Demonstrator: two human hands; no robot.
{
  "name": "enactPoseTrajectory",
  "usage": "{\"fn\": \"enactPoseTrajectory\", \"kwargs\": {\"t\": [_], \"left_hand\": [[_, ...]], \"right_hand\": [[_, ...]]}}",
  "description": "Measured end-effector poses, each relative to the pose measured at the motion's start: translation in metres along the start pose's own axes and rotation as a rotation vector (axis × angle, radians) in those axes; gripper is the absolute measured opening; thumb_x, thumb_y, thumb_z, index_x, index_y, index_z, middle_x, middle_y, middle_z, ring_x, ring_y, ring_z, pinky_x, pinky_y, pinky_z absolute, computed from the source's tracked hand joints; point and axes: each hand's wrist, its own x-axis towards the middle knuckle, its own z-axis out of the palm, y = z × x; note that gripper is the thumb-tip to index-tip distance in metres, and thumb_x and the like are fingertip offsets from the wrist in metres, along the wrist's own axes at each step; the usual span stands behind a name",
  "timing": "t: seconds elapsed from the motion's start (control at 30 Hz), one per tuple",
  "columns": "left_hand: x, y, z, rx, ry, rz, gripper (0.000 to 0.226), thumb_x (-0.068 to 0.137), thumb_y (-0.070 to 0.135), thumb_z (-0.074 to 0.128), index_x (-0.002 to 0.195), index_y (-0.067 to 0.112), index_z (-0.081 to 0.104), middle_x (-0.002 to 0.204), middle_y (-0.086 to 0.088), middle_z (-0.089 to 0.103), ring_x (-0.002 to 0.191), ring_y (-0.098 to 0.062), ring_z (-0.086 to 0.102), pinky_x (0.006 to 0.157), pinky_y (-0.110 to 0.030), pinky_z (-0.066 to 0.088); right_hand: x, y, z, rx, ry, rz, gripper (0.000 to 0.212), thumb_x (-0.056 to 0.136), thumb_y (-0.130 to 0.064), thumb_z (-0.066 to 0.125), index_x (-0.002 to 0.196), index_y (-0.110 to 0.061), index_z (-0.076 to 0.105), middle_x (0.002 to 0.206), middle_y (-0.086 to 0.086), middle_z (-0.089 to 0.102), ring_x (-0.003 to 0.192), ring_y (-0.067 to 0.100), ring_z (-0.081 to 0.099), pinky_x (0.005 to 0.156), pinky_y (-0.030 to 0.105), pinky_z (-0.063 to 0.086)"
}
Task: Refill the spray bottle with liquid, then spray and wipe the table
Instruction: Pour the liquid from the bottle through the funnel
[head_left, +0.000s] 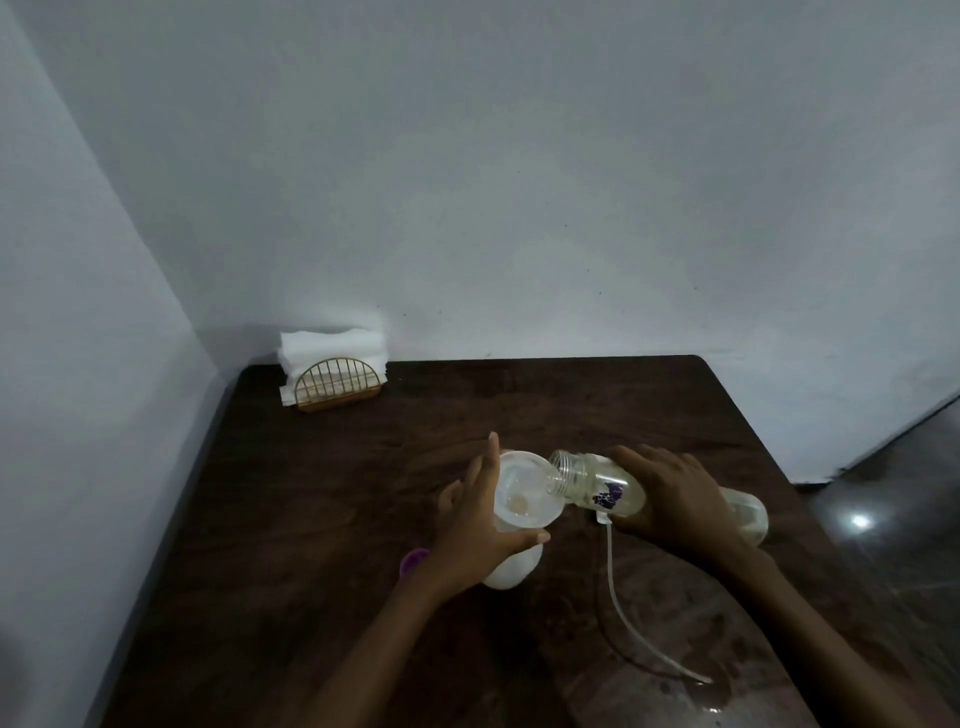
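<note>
A white bottle (511, 571) stands on the dark wooden table (322, 519) with a white funnel (524, 493) in its top. My left hand (475, 525) holds it at the funnel, thumb across the front and fingers behind. My right hand (675, 499) grips a clear bottle with a purple label (597, 483), tipped on its side so its open mouth sits over the funnel's right rim. Pale liquid shows in its raised base. A thin white dip tube (623, 613) lies on the table below my right hand; its spray head is hidden.
A purple cap (413, 561) lies by my left wrist. A gold wire holder with white napkins (335, 371) stands at the table's far left corner against the wall. A wet patch (717, 696) lies near the tube's end. The table's right edge drops to a dark floor.
</note>
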Motion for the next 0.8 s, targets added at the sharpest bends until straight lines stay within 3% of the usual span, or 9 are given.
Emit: {"fn": "enactPoseTrajectory", "kwargs": {"t": [0.43, 0.8], "left_hand": [[0.0002, 0.0026, -0.0003, 0.018, 0.005, 0.005, 0.115, 0.07, 0.047, 0.074, 0.144, 0.032, -0.012, 0.153, 0.006, 0.017, 0.137, -0.017, 0.019, 0.111, -0.033, 0.01], [0.0001, 0.0008, 0.0002, -0.005, 0.005, 0.015, 0.115, 0.069, 0.046, 0.074, 0.142, 0.035, -0.014, 0.153, 0.006, 0.017, 0.138, -0.017, 0.019, 0.111, -0.034, 0.009]], "right_hand": [[-0.0003, -0.0007, -0.0008, -0.027, -0.005, 0.006, 0.064, 0.042, -0.038, 0.086, 0.099, -0.02, 0.063, 0.08, 0.001, 0.066, 0.069, 0.025, 0.064, 0.057, 0.034, 0.046], [0.0004, -0.0015, -0.0026, -0.02, -0.042, 0.018, 0.059, 0.051, -0.046, 0.078, 0.102, -0.019, 0.063, 0.085, 0.003, 0.067, 0.075, 0.027, 0.064, 0.062, 0.036, 0.046]]}}
